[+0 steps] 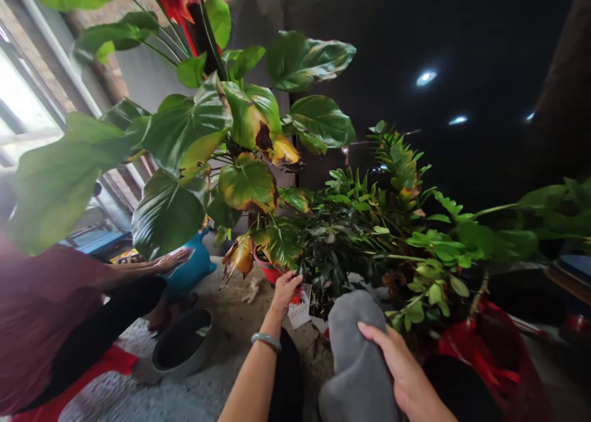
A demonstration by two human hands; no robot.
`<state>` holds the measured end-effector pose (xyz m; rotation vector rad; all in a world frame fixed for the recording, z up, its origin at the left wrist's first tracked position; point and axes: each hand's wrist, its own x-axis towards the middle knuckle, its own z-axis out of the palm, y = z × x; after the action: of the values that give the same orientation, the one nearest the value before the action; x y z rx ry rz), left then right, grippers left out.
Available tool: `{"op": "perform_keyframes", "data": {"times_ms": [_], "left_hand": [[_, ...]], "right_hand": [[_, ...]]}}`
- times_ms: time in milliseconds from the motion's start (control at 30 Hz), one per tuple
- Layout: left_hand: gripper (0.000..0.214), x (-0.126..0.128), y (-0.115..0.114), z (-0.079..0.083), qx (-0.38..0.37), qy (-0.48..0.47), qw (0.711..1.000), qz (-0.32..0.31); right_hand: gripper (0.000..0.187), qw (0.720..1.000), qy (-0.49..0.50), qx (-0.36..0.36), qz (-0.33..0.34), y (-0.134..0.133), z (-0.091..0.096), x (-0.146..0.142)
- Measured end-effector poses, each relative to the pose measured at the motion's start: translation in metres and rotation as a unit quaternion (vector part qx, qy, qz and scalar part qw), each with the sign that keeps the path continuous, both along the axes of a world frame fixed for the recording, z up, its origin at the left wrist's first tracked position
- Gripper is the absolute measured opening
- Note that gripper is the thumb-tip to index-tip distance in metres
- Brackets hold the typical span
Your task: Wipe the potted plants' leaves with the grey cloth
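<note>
And here's the right hand (399, 360), nearest, grasping the grey cloth (357, 336), thumb pressed on top! Just beyond, the left hand (284, 291) meets the dark-leaved plant (330, 246), fingers curled; whether they pinch a leaf, I can't tell. Behind, a broad-leaved plant (249, 182) towers from its red pot (268, 272).

"What's on the left wrist (266, 330)?"
"A smooth, rounded bangle (266, 341), pale grey with a bluish tint and a soft shine."
"And the arms?"
"Both forearms (249, 382) are bare, and so are the left hand (284, 290) and right hand (392, 354)."
"Lower down?"
"A leg in plain black cloth (287, 379)."
</note>
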<state>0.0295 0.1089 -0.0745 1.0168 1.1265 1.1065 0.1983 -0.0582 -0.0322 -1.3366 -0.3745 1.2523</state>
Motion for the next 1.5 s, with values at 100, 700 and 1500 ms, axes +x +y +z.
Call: {"op": "perform_keyframes", "data": {"times_ms": [100, 700, 1500], "left_hand": [[0.037, 0.0, 0.001, -0.003, 0.008, 0.001, 1.0, 0.005], [0.049, -0.015, -0.087, 0.005, 0.058, 0.031, 0.988, 0.139], [0.065, 0.033, -0.19, 0.049, -0.146, -0.226, 0.963, -0.018]], "right_hand": [[0.035, 0.999, 0.01, 0.028, 0.031, -0.007, 0.023, 0.002], [0.015, 0.998, -0.023, 0.045, -0.046, -0.013, -0.034, 0.016], [0.032, 0.987, -0.136, 0.09, -0.013, -0.02, 0.007, -0.034]]}}
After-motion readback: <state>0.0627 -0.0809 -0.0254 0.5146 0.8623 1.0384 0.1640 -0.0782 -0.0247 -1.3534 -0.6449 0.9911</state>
